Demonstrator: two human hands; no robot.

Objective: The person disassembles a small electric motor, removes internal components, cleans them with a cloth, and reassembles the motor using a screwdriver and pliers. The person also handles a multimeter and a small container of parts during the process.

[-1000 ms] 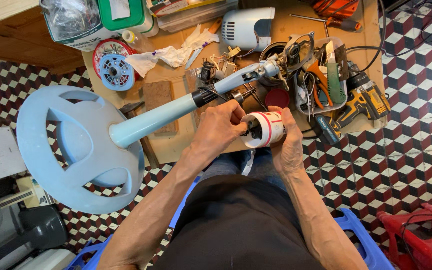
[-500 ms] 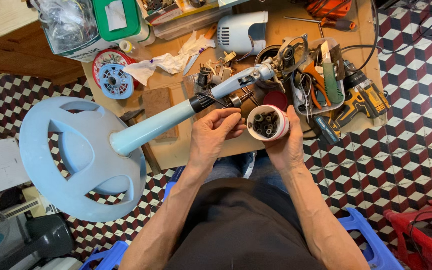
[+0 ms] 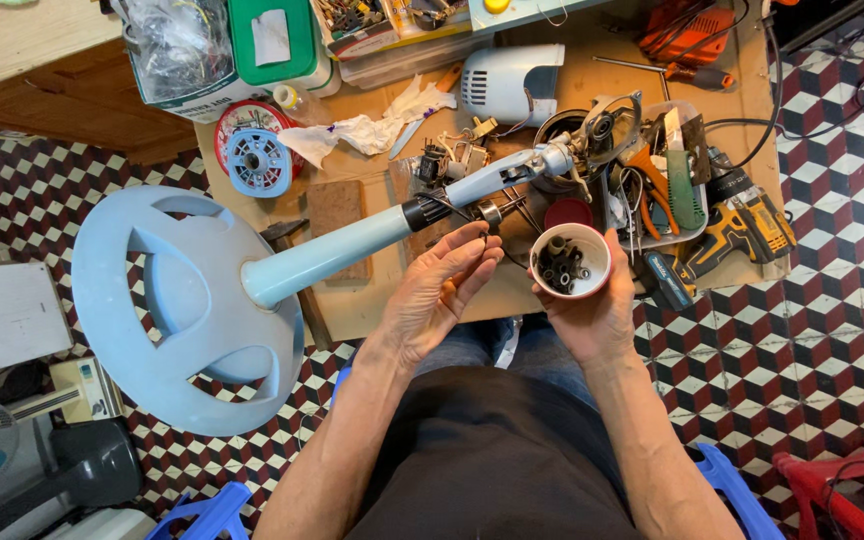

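Observation:
My right hand holds a small white cup upright over the table's front edge; several small black parts lie inside it. My left hand is just left of the cup, palm up, its fingertips pinched on a small dark part. Right above the fingers lies a pale blue fan stand: its pole rests across the wooden table, and its round base hangs off the left side over the floor.
The table is crowded: a yellow-black cordless drill, a tray of pliers and tools, a white motor housing, a blue round fan part, a green box, a red lid. Blue stools flank my legs.
The cup turned from lying sideways to mouth-up. My left hand came away from the cup's mouth to its left, fingertips now pinched on a small dark part.

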